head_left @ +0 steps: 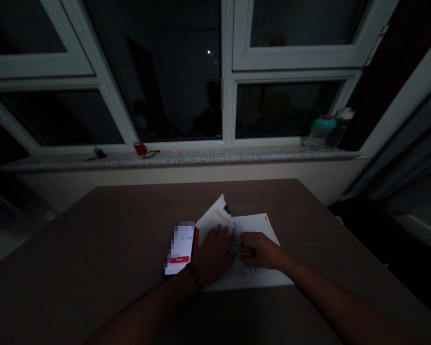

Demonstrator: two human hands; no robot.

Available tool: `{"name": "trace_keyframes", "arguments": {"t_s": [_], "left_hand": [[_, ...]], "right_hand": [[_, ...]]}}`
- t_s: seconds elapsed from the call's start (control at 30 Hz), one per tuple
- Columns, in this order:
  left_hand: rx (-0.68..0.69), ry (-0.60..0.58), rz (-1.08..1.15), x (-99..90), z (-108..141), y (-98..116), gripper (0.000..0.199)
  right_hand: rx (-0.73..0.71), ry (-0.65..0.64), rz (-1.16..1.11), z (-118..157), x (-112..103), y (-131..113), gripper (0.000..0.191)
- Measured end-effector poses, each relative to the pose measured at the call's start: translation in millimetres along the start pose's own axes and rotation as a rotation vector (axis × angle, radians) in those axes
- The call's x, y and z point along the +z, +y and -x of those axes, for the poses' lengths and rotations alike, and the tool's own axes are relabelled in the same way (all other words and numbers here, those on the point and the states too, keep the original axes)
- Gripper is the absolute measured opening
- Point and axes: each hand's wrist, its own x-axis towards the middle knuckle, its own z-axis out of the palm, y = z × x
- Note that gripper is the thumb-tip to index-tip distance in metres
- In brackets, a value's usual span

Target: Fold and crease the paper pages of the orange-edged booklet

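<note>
A book (264, 227) with printed white pages lies open on the brown table, an orange-red strip showing along its left side. One page (215, 213) on the left stands up at an angle, its corner pointing away from me. My left hand (214, 254), with a dark band on the wrist, lies over the left pages with the fingers stretched out. Close beside it, my right hand (260, 250) is closed near the middle of the book, fingers curled in. What sits between those fingertips is too dark to make out. Left of the book a lit phone (181, 244) touches its edge.
The table (93, 254) reaches to a wall below a window. On the speckled sill (215, 155) stand a teal-lidded bottle (321, 132), another clear bottle (339, 127), a small red object (140, 148) and a dark small item (99, 152). Curtains hang at right.
</note>
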Motion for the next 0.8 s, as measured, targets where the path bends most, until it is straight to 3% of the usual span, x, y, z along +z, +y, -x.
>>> {"name": "trace_keyframes", "arguments": {"t_s": [0.33, 0.6, 0.8], "left_hand": [[0.016, 0.03, -0.006, 1.6, 1.1, -1.1, 0.049], [0.004, -0.004, -0.017, -3.9, -0.5, 2.2, 0.052], [-0.01, -0.004, -0.021, -5.2, 0.5, 3.6, 0.051]], "right_hand": [[0.105, 0.101, 0.127, -6.7, 4.6, 7.7, 0.017], [-0.034, -0.003, 0.039, -0.6, 5.0, 1.3, 0.019], [0.106, 0.089, 0.057, -4.4, 5.8, 2.4, 0.019]]}}
